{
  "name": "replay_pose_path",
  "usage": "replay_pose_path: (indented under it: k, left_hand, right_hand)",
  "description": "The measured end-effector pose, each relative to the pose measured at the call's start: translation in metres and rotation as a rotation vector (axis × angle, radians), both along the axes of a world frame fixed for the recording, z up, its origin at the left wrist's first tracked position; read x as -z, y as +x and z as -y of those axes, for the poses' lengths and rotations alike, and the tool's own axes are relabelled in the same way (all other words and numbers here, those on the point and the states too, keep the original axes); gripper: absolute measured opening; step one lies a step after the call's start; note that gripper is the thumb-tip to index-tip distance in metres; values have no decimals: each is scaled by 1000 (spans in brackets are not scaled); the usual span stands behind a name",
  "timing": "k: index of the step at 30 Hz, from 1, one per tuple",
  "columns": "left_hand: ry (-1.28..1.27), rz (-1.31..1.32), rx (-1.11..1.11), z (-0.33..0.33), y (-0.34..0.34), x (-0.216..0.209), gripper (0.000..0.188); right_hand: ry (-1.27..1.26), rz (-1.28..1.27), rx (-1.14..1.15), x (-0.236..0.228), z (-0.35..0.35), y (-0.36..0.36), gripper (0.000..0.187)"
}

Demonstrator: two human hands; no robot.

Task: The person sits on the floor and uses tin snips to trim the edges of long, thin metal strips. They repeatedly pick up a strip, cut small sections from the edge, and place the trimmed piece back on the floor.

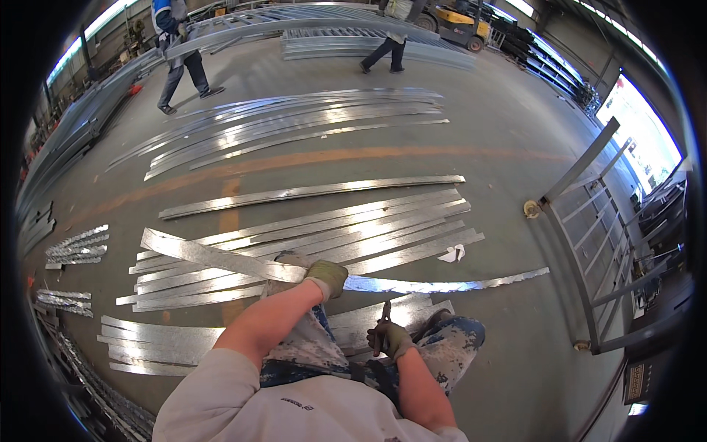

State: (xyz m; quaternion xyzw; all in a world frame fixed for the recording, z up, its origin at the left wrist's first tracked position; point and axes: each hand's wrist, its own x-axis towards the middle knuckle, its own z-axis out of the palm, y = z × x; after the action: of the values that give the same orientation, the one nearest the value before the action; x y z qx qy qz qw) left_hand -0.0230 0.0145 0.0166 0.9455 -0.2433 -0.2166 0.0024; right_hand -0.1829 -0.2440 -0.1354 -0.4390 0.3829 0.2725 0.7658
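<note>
Held strip: a long, shiny metal strip (269, 268) crosses in front of the body, one end reaching up to the left over other strips, the other running out to the right above the floor.
Left grip: the gloved left hand (329, 278) is clamped on the strip near the middle of its length, so that metal extends from both sides of the fist.
Right grip: the gloved right hand (398, 341) is closed around a dark, plier-like hand tool (383, 328), tip pointing away from the body, just below the strip and apart from it; whether the tool's jaws meet, I cannot tell.
Under the strip: a row of flat strips (368, 234) lies side by side, slightly fanned.
Near the legs: more flat strips (163, 346) lie to the left, beside the camouflage trousers (462, 345).
Beyond: one separate strip (317, 194), then a farther group of strips (294, 121).
Left edge: two bunches of jagged metal pieces (77, 249).
Floor: grey-green floor (515, 331) with worn orange lines (324, 156) and a white scrap (452, 253).
Right side: a metal frame on casters (600, 302), with a bright doorway (642, 132) behind.
Background: two people walking, and a yellow forklift (460, 28).
</note>
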Motion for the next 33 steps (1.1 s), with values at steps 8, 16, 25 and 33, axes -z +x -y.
replay_pose_path:
  k: [8, 16, 25, 33]
  left_hand:
    - [-29, 31, -12, -3, 3, 17, 38]
    - [-12, 21, 2, 2, 4, 15, 43]
    - [-1, 68, 8, 2, 13, 38, 45]
    - [15, 119, 38, 7, 5, 23, 43]
  right_hand:
    - [-11, -4, -35, -2, -2, 1, 34]
    - [-24, -25, -5, -10, -3, -2, 29]
    - [71, -35, -84, 13, 3, 4, 22]
    - [-91, -38, -97, 20, -3, 6, 20]
